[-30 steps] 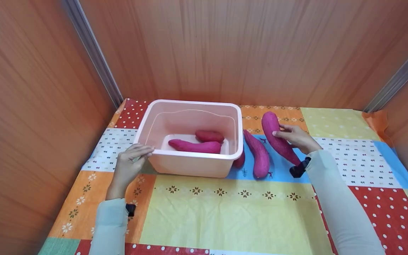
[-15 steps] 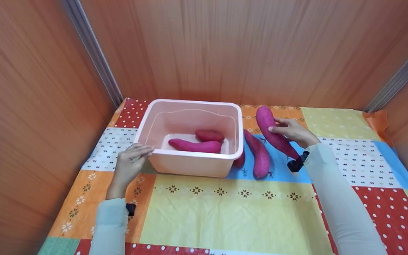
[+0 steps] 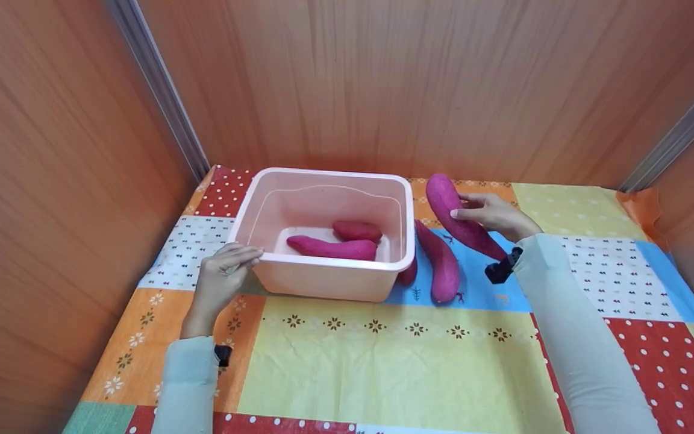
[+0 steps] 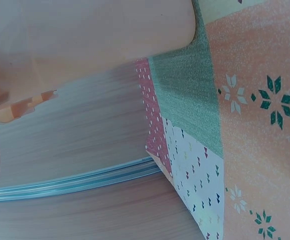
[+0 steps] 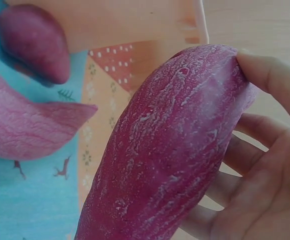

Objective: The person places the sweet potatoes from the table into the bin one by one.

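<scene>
Between the thumb and fingers of my right hand (image 3: pixel 497 216) is a long purple-red sweet potato (image 5: pixel 160 145), raised and tilted to the right of a pale pink plastic tub (image 3: pixel 323 280). My left hand (image 3: pixel 223 280) pinches the tub's near left rim corner. Inside the tub lie two more: a long sweet potato (image 3: pixel 335 249) and a shorter, darker sweet potato (image 3: pixel 357 231). On the cloth right of the tub rests a curved sweet potato (image 3: pixel 441 265). Beside it, a short sweet potato (image 5: pixel 34 42) is partly hidden by the tub in the head view.
A patchwork-print tablecloth (image 3: pixel 383 361) covers the table. Wood-grain panels (image 3: pixel 383 90) stand at the back and both sides, joined by metal corner strips (image 3: pixel 166 96). An orange cloth piece (image 3: pixel 642 208) lies at the right back corner.
My right hand has moved up and to the left with its sweet potato, closer to the tub. My left hand stays on the rim.
</scene>
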Action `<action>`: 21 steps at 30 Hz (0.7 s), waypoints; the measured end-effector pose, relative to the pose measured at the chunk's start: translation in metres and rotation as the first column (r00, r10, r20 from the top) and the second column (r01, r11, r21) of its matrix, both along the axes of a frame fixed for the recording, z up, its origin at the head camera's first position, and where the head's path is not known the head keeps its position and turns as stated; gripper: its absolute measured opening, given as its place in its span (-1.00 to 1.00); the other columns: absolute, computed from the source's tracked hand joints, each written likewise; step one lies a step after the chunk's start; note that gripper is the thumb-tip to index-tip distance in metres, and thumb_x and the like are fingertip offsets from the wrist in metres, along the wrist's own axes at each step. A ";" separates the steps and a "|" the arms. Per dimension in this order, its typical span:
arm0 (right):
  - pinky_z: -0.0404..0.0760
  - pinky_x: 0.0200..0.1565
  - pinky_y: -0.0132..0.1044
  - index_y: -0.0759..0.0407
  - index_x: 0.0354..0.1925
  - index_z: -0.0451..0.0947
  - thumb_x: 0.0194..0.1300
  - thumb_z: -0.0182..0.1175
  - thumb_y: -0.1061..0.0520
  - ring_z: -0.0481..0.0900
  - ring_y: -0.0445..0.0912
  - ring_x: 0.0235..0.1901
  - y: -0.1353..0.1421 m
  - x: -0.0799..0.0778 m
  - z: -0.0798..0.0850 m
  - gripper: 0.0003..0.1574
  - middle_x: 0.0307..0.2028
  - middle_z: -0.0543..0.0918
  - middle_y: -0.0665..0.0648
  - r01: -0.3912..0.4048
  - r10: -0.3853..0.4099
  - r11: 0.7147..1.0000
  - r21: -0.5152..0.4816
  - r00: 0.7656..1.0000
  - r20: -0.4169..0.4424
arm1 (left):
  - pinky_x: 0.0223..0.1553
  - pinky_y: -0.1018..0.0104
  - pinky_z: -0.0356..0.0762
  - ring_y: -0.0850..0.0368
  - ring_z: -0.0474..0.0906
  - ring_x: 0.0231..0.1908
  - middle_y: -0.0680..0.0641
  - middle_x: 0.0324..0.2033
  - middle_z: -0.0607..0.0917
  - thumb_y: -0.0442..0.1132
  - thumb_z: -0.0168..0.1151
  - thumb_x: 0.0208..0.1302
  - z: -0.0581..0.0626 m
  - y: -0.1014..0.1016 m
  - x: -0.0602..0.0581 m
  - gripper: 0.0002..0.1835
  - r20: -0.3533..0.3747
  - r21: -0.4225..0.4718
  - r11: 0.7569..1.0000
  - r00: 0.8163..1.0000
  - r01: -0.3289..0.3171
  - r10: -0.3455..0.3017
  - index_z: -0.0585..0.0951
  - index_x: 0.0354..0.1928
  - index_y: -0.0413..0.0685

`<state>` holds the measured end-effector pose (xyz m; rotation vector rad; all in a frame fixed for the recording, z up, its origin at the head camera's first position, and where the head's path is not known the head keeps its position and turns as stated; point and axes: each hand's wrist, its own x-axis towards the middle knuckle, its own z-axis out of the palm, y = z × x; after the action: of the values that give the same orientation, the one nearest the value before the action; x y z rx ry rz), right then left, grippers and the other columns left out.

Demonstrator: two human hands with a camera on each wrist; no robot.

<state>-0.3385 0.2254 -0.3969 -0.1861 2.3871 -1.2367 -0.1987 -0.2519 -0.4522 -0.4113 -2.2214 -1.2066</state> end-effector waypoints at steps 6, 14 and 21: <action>0.63 0.03 -0.20 -0.04 0.47 0.08 0.19 0.33 -0.17 0.41 0.12 0.17 -0.004 -0.002 0.008 0.02 0.26 0.41 0.26 0.007 -0.007 1.000 0.001 1.000 -0.004 | 0.10 0.67 0.43 0.04 0.65 -0.11 -0.14 -0.26 0.78 -0.54 0.37 0.02 -0.013 -0.008 -0.009 -0.75 -0.024 0.002 1.000 0.999 0.026 -0.026 0.75 -0.23 -0.19; 0.62 0.04 -0.20 -0.05 0.48 0.06 0.19 0.33 -0.15 0.39 0.12 0.18 -0.007 -0.004 0.019 0.03 0.26 0.40 0.25 -0.020 0.020 1.000 0.007 0.999 -0.036 | 0.09 0.62 0.47 0.30 0.61 -0.07 -0.15 -0.24 0.78 -0.52 0.35 0.07 -0.013 -0.010 -0.008 -0.77 -0.030 0.021 0.997 0.997 0.069 -0.068 0.74 -0.20 -0.22; 0.63 0.01 -0.22 -0.06 0.46 0.12 0.18 0.34 -0.11 0.42 0.08 0.14 -0.015 -0.008 0.027 -0.01 0.22 0.45 0.21 -0.047 0.047 0.999 0.004 0.997 -0.063 | 0.04 0.62 0.50 0.31 0.61 -0.10 -0.15 -0.25 0.78 -0.52 0.35 0.07 -0.013 -0.011 -0.007 -0.79 -0.024 0.031 0.997 0.997 0.073 -0.072 0.73 -0.21 -0.28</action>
<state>-0.3470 0.2109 -0.3702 -0.2830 2.4234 -1.2235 -0.2056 -0.2630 -0.4654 -0.4938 -2.1823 -1.2668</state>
